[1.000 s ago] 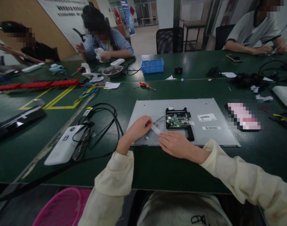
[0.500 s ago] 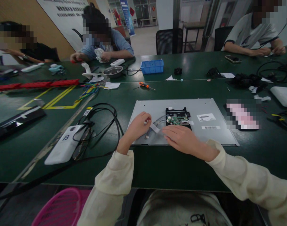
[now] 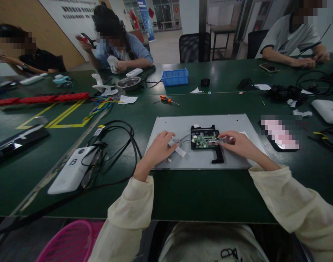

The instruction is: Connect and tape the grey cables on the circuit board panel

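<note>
A flat grey display panel (image 3: 161, 125) lies back side up on the table in front of me. A black bracket (image 3: 218, 156) with a green circuit board (image 3: 203, 142) sits at its middle. Grey cables (image 3: 186, 139) run left from the board, and a white strip of tape (image 3: 181, 151) lies across them. My left hand (image 3: 161, 147) rests over the cable ends, thumb and fingers apart, the thumb by the tape. At the board's right edge, my right hand (image 3: 238, 145) pinches a small pale tape tab (image 3: 220, 141), partly hidden by the fingers.
An orange screwdriver (image 3: 169, 100) and a blue basket (image 3: 175, 77) are farther back. Left lie a white power bank (image 3: 70, 171) and looped black cables (image 3: 132, 136). A phone (image 3: 281, 134) lies right of the panel. Several people sit across the table (image 3: 204, 196).
My right hand has moved right from the tape strip to the board's right edge, uncovering the bracket's lower part. My left hand has loosened over the cables. A co-worker across has raised a red-handled object.
</note>
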`<state>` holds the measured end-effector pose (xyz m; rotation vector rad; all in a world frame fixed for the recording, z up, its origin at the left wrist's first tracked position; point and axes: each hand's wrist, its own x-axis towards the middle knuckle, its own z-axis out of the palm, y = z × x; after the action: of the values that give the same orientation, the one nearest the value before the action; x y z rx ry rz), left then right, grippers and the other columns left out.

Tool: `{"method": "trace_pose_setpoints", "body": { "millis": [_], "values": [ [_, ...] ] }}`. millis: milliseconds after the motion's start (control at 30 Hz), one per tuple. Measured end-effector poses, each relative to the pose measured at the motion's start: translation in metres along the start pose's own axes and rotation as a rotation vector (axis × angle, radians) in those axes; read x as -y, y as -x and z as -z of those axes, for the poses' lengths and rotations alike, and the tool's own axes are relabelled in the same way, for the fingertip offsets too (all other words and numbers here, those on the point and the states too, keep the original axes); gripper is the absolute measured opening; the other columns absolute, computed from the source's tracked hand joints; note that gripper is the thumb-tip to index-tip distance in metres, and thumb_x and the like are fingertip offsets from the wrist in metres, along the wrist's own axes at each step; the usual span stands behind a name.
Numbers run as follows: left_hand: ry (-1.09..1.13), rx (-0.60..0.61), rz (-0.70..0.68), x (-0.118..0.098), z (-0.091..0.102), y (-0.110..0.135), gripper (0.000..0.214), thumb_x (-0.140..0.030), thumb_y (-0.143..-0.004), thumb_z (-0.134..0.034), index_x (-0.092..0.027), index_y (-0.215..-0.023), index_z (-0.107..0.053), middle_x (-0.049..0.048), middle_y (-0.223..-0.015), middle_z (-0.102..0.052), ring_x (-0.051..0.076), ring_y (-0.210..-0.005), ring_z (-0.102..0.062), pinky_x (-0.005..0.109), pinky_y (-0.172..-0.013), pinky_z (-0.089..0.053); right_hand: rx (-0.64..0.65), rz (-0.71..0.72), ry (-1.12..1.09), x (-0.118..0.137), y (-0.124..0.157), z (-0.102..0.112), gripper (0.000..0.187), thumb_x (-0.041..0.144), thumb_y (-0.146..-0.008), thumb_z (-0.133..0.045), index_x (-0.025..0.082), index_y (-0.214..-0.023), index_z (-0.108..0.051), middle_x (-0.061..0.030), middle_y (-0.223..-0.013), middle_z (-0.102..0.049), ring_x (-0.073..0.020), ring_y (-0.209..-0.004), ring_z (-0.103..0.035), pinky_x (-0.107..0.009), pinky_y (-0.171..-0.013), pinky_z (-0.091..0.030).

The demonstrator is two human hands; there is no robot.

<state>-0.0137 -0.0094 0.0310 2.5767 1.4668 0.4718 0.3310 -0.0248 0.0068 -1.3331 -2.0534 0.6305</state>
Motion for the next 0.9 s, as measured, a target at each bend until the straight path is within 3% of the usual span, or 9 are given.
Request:
{"method": "trace_pose_setpoints", "body": {
  "millis": [100, 333, 433, 667, 900],
  "values": [
    [-0.011, 0.044, -0.025, 0.003, -0.002, -0.001, 0.025, -0.035, -0.087, -0.053, -0.019, -0.107, -0.055, 0.0083, -0.104, -0.056, 0.025, -0.101, -0.053, 0.039, -0.091, -0.043, 0.013, 0.009, 0.011, 0.002, 0.001, -0.002, 0.031, 0.028, -0.078, -0.063, 0.022, -0.108, -0.066, -0.0062, -0.104, -0.069, -0.0204, -0.088, -0.064, -0.035, -0.075, -0.052],
    [0.041, 0.087, -0.004, 0.003, -0.001, -0.005, 0.015, -0.021, -0.087, -0.044, -0.02, -0.097, -0.055, 0.0054, -0.095, -0.06, 0.022, -0.093, -0.056, 0.036, -0.086, -0.043, -0.042, -0.067, -0.024, -0.005, 0.002, -0.004, 0.026, 0.032, -0.078, -0.062, 0.021, -0.101, -0.067, -0.0017, -0.076, -0.069, -0.0162, -0.065, -0.062, -0.031, -0.063, -0.049],
    [0.045, 0.024, 0.029, 0.002, 0.003, -0.005, 0.016, -0.02, -0.088, -0.041, -0.02, -0.092, -0.056, 0.005, -0.092, -0.061, 0.02, -0.088, -0.057, 0.034, -0.082, -0.044, -0.082, -0.098, -0.044, -0.01, 0.002, -0.002, 0.023, 0.035, -0.079, -0.06, 0.021, -0.096, -0.068, -0.0025, -0.077, -0.07, -0.0166, -0.065, -0.063, -0.031, -0.062, -0.05],
    [-0.008, -0.268, 0.238, 0.013, 0.005, -0.001, 0.011, -0.019, -0.086, -0.043, -0.02, -0.086, -0.054, 0.0032, -0.084, -0.059, 0.018, -0.081, -0.056, 0.032, -0.079, -0.043, -0.242, -0.191, 0.065, -0.028, 0.002, 0.007, 0.018, 0.034, -0.078, -0.061, 0.019, -0.085, -0.068, -0.0039, -0.075, -0.069, -0.0189, -0.07, -0.064, -0.032, -0.066, -0.049],
    [-0.216, -0.262, 0.4, 0.014, 0.001, 0.004, 0.011, -0.017, -0.083, -0.046, -0.019, -0.082, -0.057, 0.0083, -0.085, -0.057, 0.025, -0.084, -0.055, 0.037, -0.075, -0.042, -0.245, -0.161, 0.292, -0.043, 0.002, 0.011, 0.016, 0.03, -0.081, -0.055, 0.019, -0.086, -0.066, -0.0064, -0.082, -0.064, -0.0206, -0.072, -0.06, -0.036, -0.071, -0.047]
  ]
}}
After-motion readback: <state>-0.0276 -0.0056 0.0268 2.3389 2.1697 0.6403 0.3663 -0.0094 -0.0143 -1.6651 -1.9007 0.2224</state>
